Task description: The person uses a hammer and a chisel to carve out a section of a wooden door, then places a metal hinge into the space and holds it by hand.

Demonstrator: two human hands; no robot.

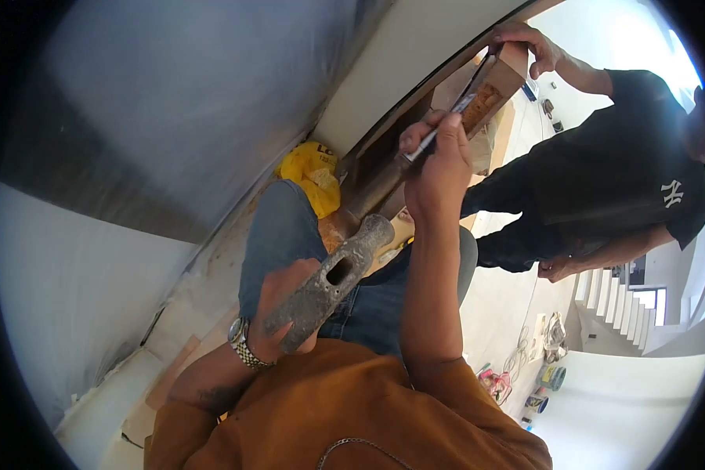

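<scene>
My left hand (pixel 290 286), with a watch on its wrist, is closed on a worn metal hammer (pixel 317 286); the head hides part of my fingers and the handle does not show. Farther forward, my right hand (pixel 442 160) grips a thin metal tool (pixel 421 149), like a chisel. Its tip meets or lies just over a rough, chipped recess (pixel 482 110) in a wooden piece (pixel 511 72). A co-worker's hand (pixel 531 43) rests on the far end of that wood.
The co-worker (pixel 603 164), in black, stands at the right. A yellow bag (pixel 312 176) lies beyond my left knee. Plastic sheeting (pixel 157 117) covers the left side. Stairs (pixel 615 309), cans (pixel 552 378) and cords (pixel 517 356) show at the right.
</scene>
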